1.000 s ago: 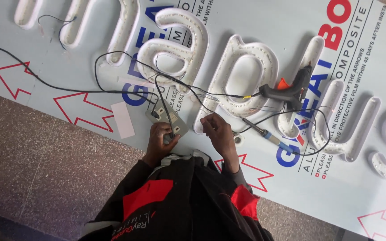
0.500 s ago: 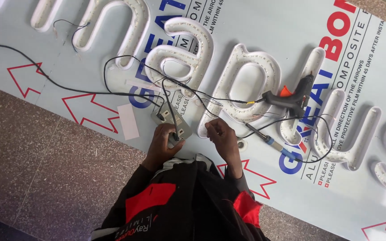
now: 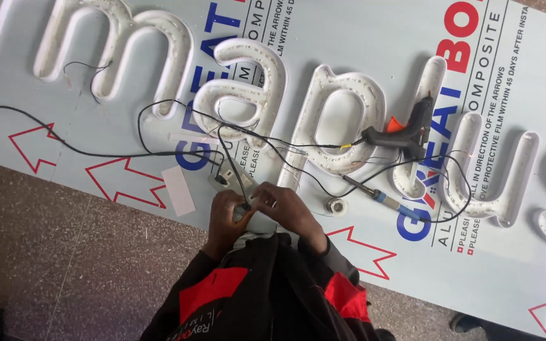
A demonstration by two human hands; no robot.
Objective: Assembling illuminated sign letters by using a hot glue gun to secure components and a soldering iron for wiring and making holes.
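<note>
My left hand (image 3: 224, 219) and my right hand (image 3: 289, 209) meet at the near edge of a large white protective-filmed panel (image 3: 349, 38). Both pinch the end of a thin black wire (image 3: 230, 165) between their fingertips. The wire loops up across the panel towards white channel letters (image 3: 248, 88) lined with small LED dots. A small grey connector block (image 3: 220, 179) lies just above my left hand. Black and red jacket sleeves cover my arms.
A black glue gun (image 3: 406, 131) with an orange trigger rests on a letter at the right. A soldering iron (image 3: 380, 196) and a solder reel (image 3: 335, 205) lie right of my hands. A white strip (image 3: 178, 190) lies to the left. Speckled floor (image 3: 52, 265) borders the panel.
My two hands have closed in on each other and now touch around the wire end. The view has shifted slightly along the panel.
</note>
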